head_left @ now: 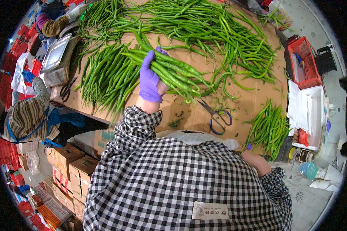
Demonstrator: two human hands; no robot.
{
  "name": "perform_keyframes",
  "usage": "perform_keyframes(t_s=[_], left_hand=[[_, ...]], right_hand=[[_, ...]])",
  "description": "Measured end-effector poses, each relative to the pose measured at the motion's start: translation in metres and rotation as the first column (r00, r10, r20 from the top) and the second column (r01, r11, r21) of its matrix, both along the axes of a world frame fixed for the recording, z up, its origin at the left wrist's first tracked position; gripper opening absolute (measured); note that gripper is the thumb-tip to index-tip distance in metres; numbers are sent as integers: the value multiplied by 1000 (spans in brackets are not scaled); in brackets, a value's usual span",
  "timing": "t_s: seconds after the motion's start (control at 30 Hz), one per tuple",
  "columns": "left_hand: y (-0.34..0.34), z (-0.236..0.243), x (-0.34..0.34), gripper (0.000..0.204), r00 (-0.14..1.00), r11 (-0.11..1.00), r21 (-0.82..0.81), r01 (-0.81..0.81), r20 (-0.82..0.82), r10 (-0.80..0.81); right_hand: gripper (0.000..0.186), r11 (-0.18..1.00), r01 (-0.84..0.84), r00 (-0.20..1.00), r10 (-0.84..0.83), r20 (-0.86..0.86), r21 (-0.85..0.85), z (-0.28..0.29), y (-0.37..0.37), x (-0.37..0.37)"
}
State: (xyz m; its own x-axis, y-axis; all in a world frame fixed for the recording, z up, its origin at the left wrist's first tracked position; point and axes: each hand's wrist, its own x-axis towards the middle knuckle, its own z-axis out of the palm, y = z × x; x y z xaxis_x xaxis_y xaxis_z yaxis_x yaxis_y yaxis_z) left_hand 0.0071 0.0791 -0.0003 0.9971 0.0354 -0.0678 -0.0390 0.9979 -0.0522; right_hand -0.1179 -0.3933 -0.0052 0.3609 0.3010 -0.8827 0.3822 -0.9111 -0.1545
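My left hand (149, 75), in a purple glove, is closed round a bunch of long green chili peppers (177, 71) above the cardboard-covered table. Of my right hand (249, 146) only a small purple patch shows at the table's near edge, beside a small pile of green chilies (270, 129); its fingers are hidden behind my checked clothing. Scissors with dark blue handles (216, 115) lie with blades parted in front of me. A neat pile of chilies (108, 75) sits left of my left hand. The big loose heap (219, 32) spreads across the far side.
Black-handled scissors (67, 91) and a metal tray (56, 57) lie at the table's left edge. A co-worker in a striped top (29, 117) stands left, another (52, 21) far left. A red crate (304, 61) and a white foam box (312, 115) stand right; cartons (67, 165) lower left.
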Motion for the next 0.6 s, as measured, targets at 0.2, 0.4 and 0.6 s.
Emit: perform_keyframes(t_s=[0.2,0.4,0.6], left_hand=[[4,2,1,19,999,999,31,-14,-48,15],[10,6,-5,14,995,994,96,-58,-73,65],[17,6,-5,20,990,984,146,-99,-81,112]], right_hand=[[16,868,40,819,-312,482,494,-4,65,46],[37,894,-37,778,-254,574,446,-36,117,72],[49,919,88,785,-302,541,385,-45,124,74]])
